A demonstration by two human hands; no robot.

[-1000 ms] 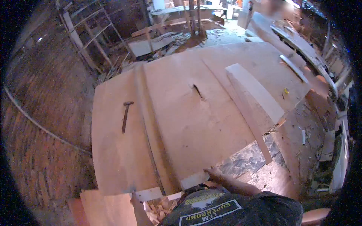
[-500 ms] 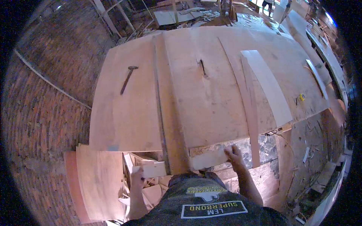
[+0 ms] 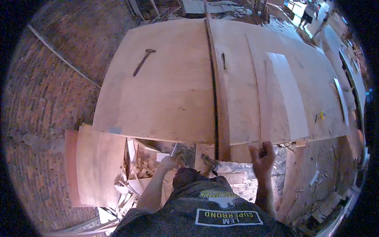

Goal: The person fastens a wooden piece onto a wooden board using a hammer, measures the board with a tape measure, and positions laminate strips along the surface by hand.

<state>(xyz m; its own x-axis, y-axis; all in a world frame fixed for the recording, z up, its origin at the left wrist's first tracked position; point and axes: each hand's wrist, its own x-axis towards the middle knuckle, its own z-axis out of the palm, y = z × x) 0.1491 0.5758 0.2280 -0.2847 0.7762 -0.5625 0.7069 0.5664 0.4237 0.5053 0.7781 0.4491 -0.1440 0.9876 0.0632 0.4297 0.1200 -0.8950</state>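
Observation:
A long narrow wooden plank (image 3: 223, 114) with a dark edge runs across the plywood sheet (image 3: 166, 98) and juts past its near edge. Right of the plank's near end, a short pale wooden board (image 3: 240, 153) lies crosswise just below the sheet's edge. My right hand (image 3: 262, 156) has its fingers curled at that board's right end. Left of the plank, my left hand (image 3: 169, 162) is closed below the sheet's edge; what it holds is unclear. A small white piece (image 3: 161, 157) shows beside it.
A hammer (image 3: 144, 62) lies on the sheet's left part. Farther right are a pale strip (image 3: 290, 94) and a yellow tape measure (image 3: 322, 115). Wood offcuts (image 3: 136, 173) are heaped below left, beside leaning panels (image 3: 98, 166). Another person (image 3: 309, 14) stands far back right.
The plank has slid right across the sheet, now close to the slot in it. Both hands have shifted right, the left more than the right. The view has also moved a little.

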